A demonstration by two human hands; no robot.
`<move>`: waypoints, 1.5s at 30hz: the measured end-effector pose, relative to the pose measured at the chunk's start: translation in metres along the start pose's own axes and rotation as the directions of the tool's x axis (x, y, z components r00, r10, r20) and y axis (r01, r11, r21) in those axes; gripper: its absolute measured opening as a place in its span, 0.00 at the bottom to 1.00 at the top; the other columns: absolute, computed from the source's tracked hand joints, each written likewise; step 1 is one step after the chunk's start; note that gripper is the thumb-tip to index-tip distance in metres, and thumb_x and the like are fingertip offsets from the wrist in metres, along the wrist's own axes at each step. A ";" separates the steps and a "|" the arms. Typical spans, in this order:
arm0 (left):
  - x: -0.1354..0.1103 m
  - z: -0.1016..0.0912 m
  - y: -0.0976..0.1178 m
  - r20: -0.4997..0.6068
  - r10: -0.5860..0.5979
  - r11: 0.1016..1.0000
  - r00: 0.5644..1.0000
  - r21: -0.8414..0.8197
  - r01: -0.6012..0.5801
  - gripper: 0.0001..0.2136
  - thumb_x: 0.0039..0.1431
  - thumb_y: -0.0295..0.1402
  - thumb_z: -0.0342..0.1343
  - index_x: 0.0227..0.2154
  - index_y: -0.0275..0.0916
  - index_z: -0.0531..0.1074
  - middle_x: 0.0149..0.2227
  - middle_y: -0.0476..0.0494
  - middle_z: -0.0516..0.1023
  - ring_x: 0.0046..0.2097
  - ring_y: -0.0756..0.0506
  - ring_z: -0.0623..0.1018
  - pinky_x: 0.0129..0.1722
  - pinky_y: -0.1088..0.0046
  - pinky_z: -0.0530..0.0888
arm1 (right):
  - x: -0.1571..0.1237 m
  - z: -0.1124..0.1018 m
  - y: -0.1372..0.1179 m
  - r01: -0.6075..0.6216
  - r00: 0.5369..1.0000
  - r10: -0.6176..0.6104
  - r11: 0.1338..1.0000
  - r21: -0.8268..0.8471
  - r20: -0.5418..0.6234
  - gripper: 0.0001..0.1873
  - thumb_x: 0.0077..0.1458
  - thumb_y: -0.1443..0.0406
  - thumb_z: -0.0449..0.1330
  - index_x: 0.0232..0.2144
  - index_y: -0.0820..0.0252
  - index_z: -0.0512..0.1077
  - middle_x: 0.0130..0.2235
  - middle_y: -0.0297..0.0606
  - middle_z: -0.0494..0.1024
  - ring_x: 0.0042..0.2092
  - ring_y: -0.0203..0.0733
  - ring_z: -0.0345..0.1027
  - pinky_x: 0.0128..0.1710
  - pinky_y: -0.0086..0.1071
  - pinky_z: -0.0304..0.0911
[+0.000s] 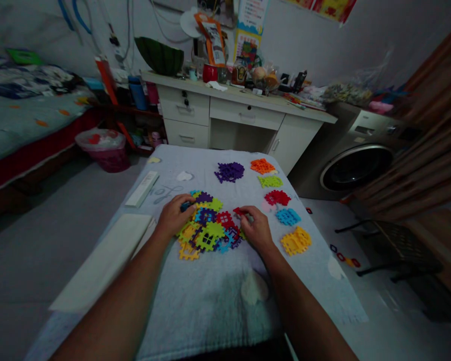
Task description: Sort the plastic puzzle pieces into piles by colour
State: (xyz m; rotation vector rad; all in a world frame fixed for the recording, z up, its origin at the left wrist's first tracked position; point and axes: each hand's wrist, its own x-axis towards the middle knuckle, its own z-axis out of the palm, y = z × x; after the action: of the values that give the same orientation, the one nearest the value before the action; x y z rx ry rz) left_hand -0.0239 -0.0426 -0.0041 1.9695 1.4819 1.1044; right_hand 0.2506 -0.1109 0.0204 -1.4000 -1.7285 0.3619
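A mixed heap of flat plastic interlocking tiles (pixel 208 228) in green, purple, red, yellow and blue lies mid-table. My left hand (pixel 174 216) rests on the heap's left edge, fingers closed on a dark blue tile (pixel 185 205). My right hand (pixel 256 228) sits at the heap's right edge, pinching a red tile (pixel 239 211). Sorted piles lie beyond: purple (pixel 229 172), orange (pixel 262 166), light green (pixel 270 181), red (pixel 277 198), blue (pixel 287 216) and yellow (pixel 296 241).
The table is covered by a pale blue towel (pixel 210 296). Two white flat boxes (pixel 142 189) (pixel 105 260) lie along its left side. A cluttered white desk (pixel 240 108), a washing machine (pixel 355 160), a bed (pixel 18 125) and a pink bin (pixel 105 149) surround it.
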 end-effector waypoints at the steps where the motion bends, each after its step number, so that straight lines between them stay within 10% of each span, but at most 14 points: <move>1: 0.000 0.000 0.000 0.000 -0.002 1.000 1.000 0.002 0.002 0.16 0.54 0.44 0.54 0.40 0.42 0.76 0.49 0.43 0.77 0.53 0.40 0.75 0.57 0.61 0.69 | 0.001 -0.002 0.000 -0.029 0.999 0.029 0.999 0.025 -0.020 0.12 0.54 0.67 0.54 0.38 0.58 0.75 0.40 0.40 0.80 0.42 0.42 0.72 0.46 0.36 0.66; 17: 0.000 0.000 0.003 0.005 -0.032 0.999 0.999 0.001 0.032 0.16 0.54 0.45 0.53 0.40 0.42 0.76 0.50 0.42 0.76 0.53 0.39 0.75 0.57 0.60 0.68 | 0.008 -0.001 0.018 -0.336 0.931 0.361 0.906 0.256 -0.054 0.13 0.58 0.59 0.51 0.37 0.59 0.72 0.30 0.37 0.79 0.33 0.42 0.74 0.37 0.35 0.68; 45: 0.001 0.000 -0.001 0.008 -0.030 1.000 1.000 0.003 0.030 0.16 0.54 0.45 0.54 0.40 0.43 0.76 0.50 0.42 0.77 0.53 0.39 0.75 0.57 0.60 0.69 | 0.009 -0.003 0.026 -0.325 0.918 0.385 0.870 0.370 -0.098 0.14 0.52 0.61 0.55 0.42 0.57 0.69 0.38 0.39 0.77 0.36 0.43 0.74 0.37 0.36 0.71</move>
State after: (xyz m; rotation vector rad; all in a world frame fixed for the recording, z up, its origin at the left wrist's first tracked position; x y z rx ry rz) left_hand -0.0245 -0.0417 -0.0050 1.9450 1.5045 1.0810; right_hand 0.2696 -0.0948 0.0085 -1.4350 -1.1914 0.6957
